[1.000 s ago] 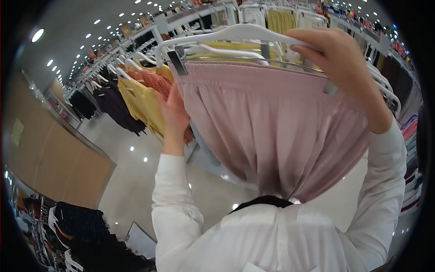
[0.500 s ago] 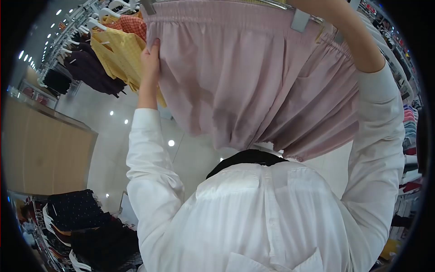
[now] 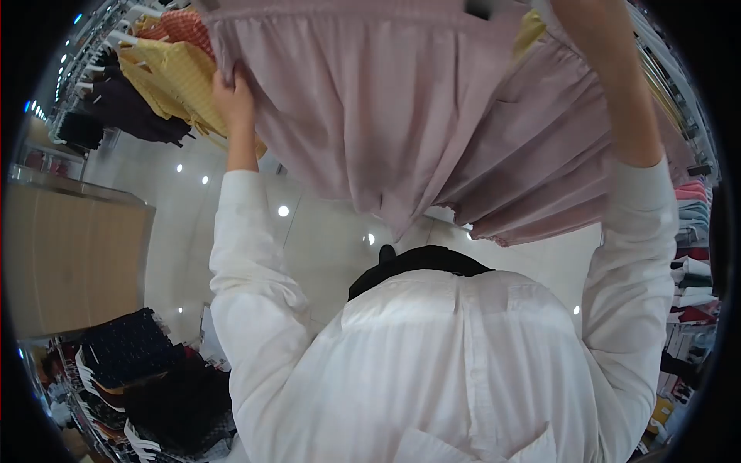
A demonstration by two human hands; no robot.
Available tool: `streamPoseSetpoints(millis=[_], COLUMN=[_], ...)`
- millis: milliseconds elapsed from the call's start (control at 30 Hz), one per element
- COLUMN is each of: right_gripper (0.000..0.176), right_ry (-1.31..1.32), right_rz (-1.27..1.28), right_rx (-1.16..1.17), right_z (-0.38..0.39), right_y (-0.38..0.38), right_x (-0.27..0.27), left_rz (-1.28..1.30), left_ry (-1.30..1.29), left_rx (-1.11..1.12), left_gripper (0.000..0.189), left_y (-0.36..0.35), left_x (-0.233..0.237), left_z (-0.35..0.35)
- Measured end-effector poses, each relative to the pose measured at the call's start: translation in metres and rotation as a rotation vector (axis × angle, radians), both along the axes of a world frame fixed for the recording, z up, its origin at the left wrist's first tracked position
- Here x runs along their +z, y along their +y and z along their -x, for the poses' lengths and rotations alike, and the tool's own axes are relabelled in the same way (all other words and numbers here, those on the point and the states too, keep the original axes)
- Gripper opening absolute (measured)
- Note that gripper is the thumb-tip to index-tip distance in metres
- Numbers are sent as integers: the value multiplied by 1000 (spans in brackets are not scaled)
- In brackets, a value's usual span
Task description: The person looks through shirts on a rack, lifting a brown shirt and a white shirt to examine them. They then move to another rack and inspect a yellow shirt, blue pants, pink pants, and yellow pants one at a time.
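Note:
Pink elastic-waist shorts (image 3: 347, 108) hang at the top of the view, their gathered fabric falling in folds towards my chest. My left hand (image 3: 234, 96) is closed on their left edge just below the waistband, thumb on the fabric. At upper right, my right hand (image 3: 593, 23) is raised beside the waistband; its fingers are cut off by the frame edge. A dark clip (image 3: 478, 8) shows on the waistband. More pink fabric (image 3: 544, 131) spreads to the right, beneath my right forearm.
Yellow garments (image 3: 174, 77) and a dark garment (image 3: 135, 104) hang on a rack at upper left. A wooden counter (image 3: 77, 247) stands at left. Black clothes (image 3: 181, 405) hang at lower left. Folded clothes (image 3: 692, 212) are stacked at right, above shiny floor tiles (image 3: 324, 231).
The shorts and my left hand have shifted up and left in view. The metal hanger bar has left the frame at the top. My left hand keeps its hold on the edge.

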State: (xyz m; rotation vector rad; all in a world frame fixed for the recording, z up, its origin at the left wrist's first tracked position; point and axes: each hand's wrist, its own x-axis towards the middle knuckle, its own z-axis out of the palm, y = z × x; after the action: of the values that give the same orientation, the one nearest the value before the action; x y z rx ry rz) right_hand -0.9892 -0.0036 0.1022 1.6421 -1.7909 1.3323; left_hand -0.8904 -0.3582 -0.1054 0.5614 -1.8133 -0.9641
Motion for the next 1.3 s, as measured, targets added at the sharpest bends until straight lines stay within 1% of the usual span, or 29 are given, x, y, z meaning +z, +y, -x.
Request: streamPoseSetpoints(millis=[67,100,133,200,267,333,367,400,467,500,533,567,600,633,667,700,733,767,800,833,900,967,1067,1100,1133,1167,1200,1233,1300], right_gripper=[26,34,34,49,67,59,69,79,82,76,76,73,70,66,60,59,61,63,63,64,65,63,48,44,44,40,36,36,32], right_ry=[403,442,456,-516,-948,-1048,-922,-793,-798,-670,-670,-504,-342,-194,-327,-481,-611,-750,-775,-738,-714,-463,-706,-799,-793,-803,-819,-823,-652], right_rz=[223,152,169,265,293,386,266,146,93,50,58,59,58,110,137,256,312,366,348,259,159,-27,-248,-326,-326,-212,-104,-113,159], right_rx=[-167,-245,-259,277,726,740,811,878,876,806,812,700,585,339,227,142,155,161,161,146,133,-64,-93,-119,-116,-157,-204,-214,-247], right_z=[20,23,26,25,12,-15,-17,-20,-45,-45,-42,-38,-35,-23,-12,6,26,41,47,51,55,59,86,95,107,113,115,117,129], right_y=[10,17,16,4,1,7,9,12,20,24,27,28,31,38,46,44,44,42,39,37,25,3,-19,-16,-14,-8,-2,2,7], right_x=[-11,-14,-23,-49,-65,-76,-85,-89,-93,-96,-102,-110,-118,-123,-125,-140,-145,-152,-157,-160,-173,-197,-258,-263,-267,-265,-266,-265,-259], left_rz=[416,286,155,321,452,455,466,438,372,329,274,218,284,346,342,439,535,524,516,507,530,569,557,653,747,741,957,1173,1211], left_ry=[76,236,389,397,257,157,160,180,214,229,204,182,107,29,25,18,0,-27,-118,-208,-215,-194,-254,-207,-158,-160,-239,-314,-237], left_rx=[500,299,92,-173,-348,-338,-336,-230,-62,2,7,11,107,204,213,315,415,422,458,490,493,496,524,543,564,566,581,585,506], left_gripper=[34,43,54,72,89,96,96,97,91,85,74,64,56,49,49,45,42,42,45,47,48,49,48,47,46,46,52,59,57], left_y=[20,51,96,172,231,264,267,269,263,258,250,241,222,206,203,204,208,213,217,220,222,222,215,210,206,204,203,202,194], left_x=[2,22,48,72,77,74,69,59,32,31,35,47,48,46,50,56,58,55,51,47,41,37,26,22,20,20,21,20,12], left_z=[-4,-6,-9,-18,-22,-15,-13,-10,-5,-8,-18,-31,-48,-62,-70,-78,-85,-90,-93,-95,-92,-89,-90,-90,-88,-89,-91,-93,-91])
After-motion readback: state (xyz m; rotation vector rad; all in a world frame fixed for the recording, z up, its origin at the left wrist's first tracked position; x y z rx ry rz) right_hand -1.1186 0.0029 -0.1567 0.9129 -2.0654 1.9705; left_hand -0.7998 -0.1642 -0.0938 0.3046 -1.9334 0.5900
